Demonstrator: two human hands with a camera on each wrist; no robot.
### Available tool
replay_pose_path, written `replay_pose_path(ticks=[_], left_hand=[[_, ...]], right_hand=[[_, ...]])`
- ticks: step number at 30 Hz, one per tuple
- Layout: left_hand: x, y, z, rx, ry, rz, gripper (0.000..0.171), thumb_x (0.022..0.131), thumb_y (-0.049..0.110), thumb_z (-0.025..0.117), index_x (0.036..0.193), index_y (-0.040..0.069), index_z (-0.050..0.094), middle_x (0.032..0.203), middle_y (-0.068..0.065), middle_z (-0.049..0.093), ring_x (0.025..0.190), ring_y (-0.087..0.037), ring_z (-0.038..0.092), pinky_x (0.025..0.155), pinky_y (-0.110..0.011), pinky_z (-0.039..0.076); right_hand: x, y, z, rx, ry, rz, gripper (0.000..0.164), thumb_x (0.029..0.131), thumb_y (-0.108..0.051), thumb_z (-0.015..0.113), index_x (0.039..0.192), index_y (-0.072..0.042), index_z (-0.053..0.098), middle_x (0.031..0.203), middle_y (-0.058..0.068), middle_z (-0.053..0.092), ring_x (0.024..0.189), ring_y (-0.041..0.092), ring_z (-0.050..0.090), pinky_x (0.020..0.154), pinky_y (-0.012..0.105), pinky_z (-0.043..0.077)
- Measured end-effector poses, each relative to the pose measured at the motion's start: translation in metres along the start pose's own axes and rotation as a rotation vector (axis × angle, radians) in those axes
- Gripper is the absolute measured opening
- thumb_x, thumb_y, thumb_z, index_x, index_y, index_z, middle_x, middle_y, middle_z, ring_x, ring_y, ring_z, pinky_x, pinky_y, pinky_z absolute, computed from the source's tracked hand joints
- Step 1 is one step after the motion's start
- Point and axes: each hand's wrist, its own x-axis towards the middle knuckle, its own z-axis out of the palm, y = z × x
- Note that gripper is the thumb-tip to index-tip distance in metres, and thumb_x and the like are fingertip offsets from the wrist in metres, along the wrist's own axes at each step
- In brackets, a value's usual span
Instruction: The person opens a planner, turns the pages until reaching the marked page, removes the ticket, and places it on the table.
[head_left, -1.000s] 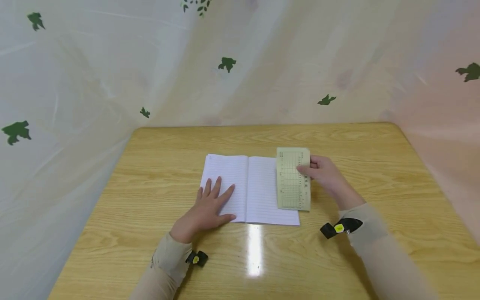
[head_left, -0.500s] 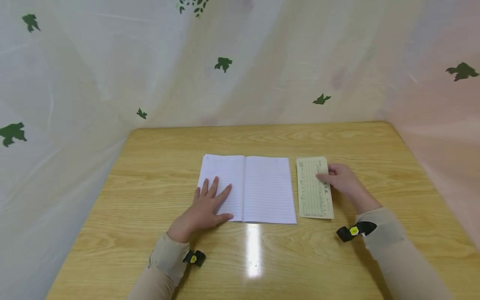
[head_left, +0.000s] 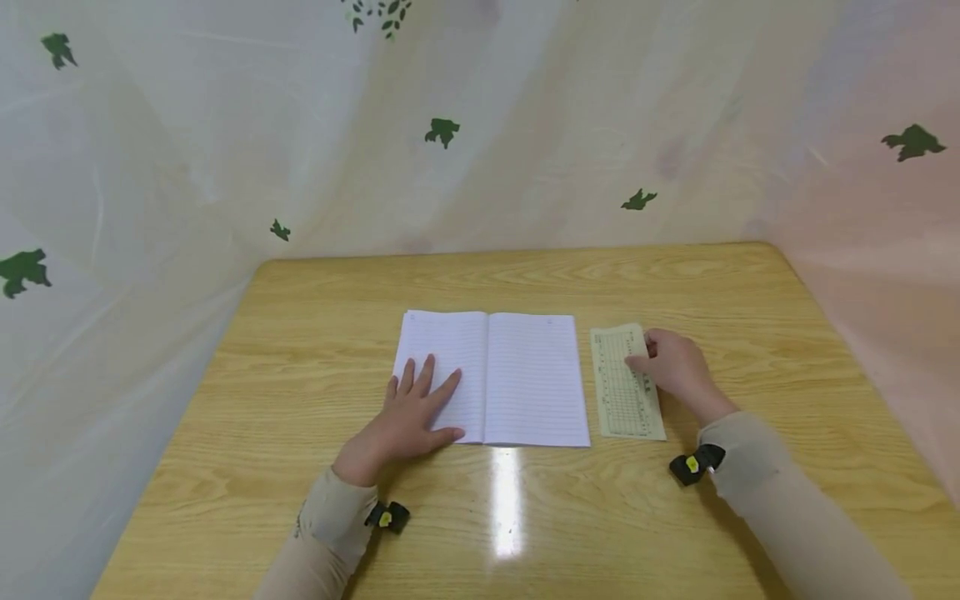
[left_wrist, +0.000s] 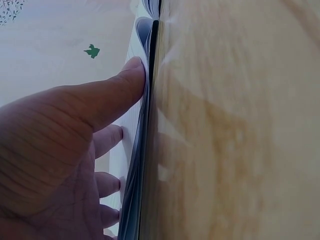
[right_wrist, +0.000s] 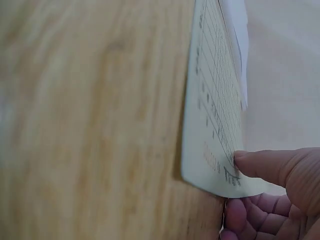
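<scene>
An open notebook [head_left: 532, 379] with lined white pages lies at the middle of the table. My left hand [head_left: 405, 421] rests on its left page, fingers spread and straight; in the left wrist view the thumb [left_wrist: 117, 92] presses near the page edge. To the right of the notebook is a pale green printed slip [head_left: 618, 392] with a ruled table on it. My right hand [head_left: 678, 367] pinches the slip's right edge, thumb on top and the other fingers curled beneath. In the right wrist view that held edge of the slip [right_wrist: 212, 150] bends up slightly from the table.
The wooden table [head_left: 315, 333] extends around the notebook on all sides. Behind and beside it hangs a pale curtain [head_left: 525, 192] with green leaf and bird shapes. A black strap with a small camera sits on each wrist.
My right hand has carried the slip off the notebook's right page, rightward and down beside it, then slightly back to the left. The left hand has stayed on the left page.
</scene>
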Motion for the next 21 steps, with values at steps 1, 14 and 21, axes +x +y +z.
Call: replay_pose_path(ticks=[1, 14, 21], left_hand=[[0.0, 0.0, 0.0, 0.0, 0.0, -0.001, 0.084, 0.091, 0.054, 0.059, 0.157, 0.021, 0.02, 0.16, -0.023, -0.004, 0.142, -0.049, -0.012, 0.11, -0.068, -0.001], [-0.001, -0.001, 0.001, -0.017, 0.038, -0.004, 0.085, 0.091, 0.053, 0.06, 0.157, 0.015, 0.021, 0.159, -0.027, -0.005, 0.142, -0.051, -0.011, 0.109, -0.069, 0.001], [-0.005, -0.008, 0.001, -0.096, 0.147, -0.079, 0.088, 0.094, 0.048, 0.059, 0.156, 0.005, 0.015, 0.156, -0.031, -0.011, 0.14, -0.054, -0.01, 0.11, -0.066, 0.011]], right_hand=[[-0.001, -0.001, 0.001, -0.017, 0.013, -0.007, 0.026, 0.091, -0.022, 0.069, 0.098, 0.001, 0.06, 0.082, 0.01, 0.059, 0.068, 0.021, 0.051, 0.056, 0.03, 0.04], [-0.008, -0.004, -0.001, -0.085, 0.109, -0.025, 0.052, 0.093, -0.032, 0.066, 0.121, 0.008, 0.048, 0.084, 0.016, 0.061, 0.062, 0.023, 0.051, 0.053, 0.031, 0.038], [-0.019, -0.012, -0.002, -0.073, 0.143, -0.039, 0.049, 0.097, -0.033, 0.059, 0.122, 0.008, 0.05, 0.084, 0.016, 0.062, 0.059, 0.021, 0.051, 0.05, 0.031, 0.039]])
